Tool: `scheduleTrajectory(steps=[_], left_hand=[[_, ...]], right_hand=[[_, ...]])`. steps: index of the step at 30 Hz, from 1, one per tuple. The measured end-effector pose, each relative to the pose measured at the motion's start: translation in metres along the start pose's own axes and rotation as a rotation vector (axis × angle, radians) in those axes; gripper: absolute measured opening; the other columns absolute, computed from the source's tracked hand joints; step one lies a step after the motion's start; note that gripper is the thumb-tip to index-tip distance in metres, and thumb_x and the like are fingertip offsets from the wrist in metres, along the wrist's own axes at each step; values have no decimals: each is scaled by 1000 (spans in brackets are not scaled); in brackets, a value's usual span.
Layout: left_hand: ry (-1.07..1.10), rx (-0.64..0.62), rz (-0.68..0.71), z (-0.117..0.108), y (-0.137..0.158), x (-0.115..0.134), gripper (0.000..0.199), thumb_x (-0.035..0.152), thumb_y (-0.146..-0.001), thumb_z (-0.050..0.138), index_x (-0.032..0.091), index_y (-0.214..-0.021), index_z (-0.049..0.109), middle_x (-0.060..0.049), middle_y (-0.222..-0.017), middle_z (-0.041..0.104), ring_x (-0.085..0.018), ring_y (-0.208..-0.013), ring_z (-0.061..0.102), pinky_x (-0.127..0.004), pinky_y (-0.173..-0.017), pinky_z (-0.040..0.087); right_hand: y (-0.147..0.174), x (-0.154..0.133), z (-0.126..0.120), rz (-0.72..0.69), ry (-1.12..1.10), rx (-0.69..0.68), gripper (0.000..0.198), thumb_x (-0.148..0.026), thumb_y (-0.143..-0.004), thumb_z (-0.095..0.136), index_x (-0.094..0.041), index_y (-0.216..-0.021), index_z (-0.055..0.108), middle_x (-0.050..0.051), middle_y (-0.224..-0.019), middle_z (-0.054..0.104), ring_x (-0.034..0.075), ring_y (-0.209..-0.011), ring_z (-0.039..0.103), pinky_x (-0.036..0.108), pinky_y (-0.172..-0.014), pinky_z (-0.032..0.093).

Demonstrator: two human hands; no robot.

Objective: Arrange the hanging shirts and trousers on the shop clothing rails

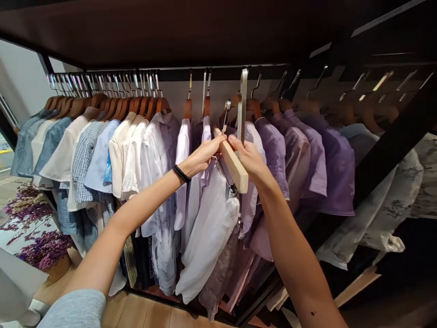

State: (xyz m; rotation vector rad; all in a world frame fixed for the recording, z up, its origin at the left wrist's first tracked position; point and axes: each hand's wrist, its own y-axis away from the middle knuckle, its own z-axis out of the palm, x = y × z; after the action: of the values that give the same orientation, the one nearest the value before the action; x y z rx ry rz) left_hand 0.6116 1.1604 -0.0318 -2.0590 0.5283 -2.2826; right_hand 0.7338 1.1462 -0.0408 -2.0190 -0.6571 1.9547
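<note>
My left hand [207, 152], with a black band [181, 173] at its wrist, pinches the upper part of a pale wooden clip hanger [235, 168]. Close beside it, my right hand [251, 157] is closed on the same hanger from the other side. The hanger points toward me, its metal hook [226, 111] standing up. Below it hangs a white garment [211, 228], gathered near a metal clip. My fingers partly cover the hanger, and I cannot tell whether its hook touches the rail.
A dark rail [170, 74] carries several shirts on brown wooden hangers, pale and blue ones left, purple shirts [332, 164] right. A silver metal bracket [243, 105] rises beside my right hand. Dried purple flowers [44, 248] stand lower left, above a wooden floor [136, 312].
</note>
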Motion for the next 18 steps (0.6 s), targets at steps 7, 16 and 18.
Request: scheduleTrajectory(steps=[7, 16, 18], left_hand=[[-99, 207, -27, -7, -13, -21, 24, 34, -100, 49, 18, -84, 57, -4, -84, 64, -16, -84, 65, -28, -82, 51], [-99, 240, 13, -13, -5, -33, 29, 38, -99, 49, 18, -79, 57, -5, -76, 60, -17, -78, 64, -29, -77, 56], [-99, 252, 3, -13, -1, -31, 29, 36, -98, 51, 18, -75, 56, -4, -74, 60, -17, -76, 63, -29, -77, 56]], right_hand=[[-29, -14, -22, -87, -75, -93, 52, -70, -90, 54, -20, -79, 44, -8, -48, 25, 5, -35, 19, 17, -34, 16], [-128, -45, -3, -174, -64, -2, 37, -56, -103, 41, -21, -92, 44, -7, -52, 36, 6, -38, 24, 17, -40, 18], [-148, -43, -4, -214, -56, 44, 36, -55, -102, 43, -21, -92, 46, -6, -53, 38, 7, -39, 24, 18, -40, 18]])
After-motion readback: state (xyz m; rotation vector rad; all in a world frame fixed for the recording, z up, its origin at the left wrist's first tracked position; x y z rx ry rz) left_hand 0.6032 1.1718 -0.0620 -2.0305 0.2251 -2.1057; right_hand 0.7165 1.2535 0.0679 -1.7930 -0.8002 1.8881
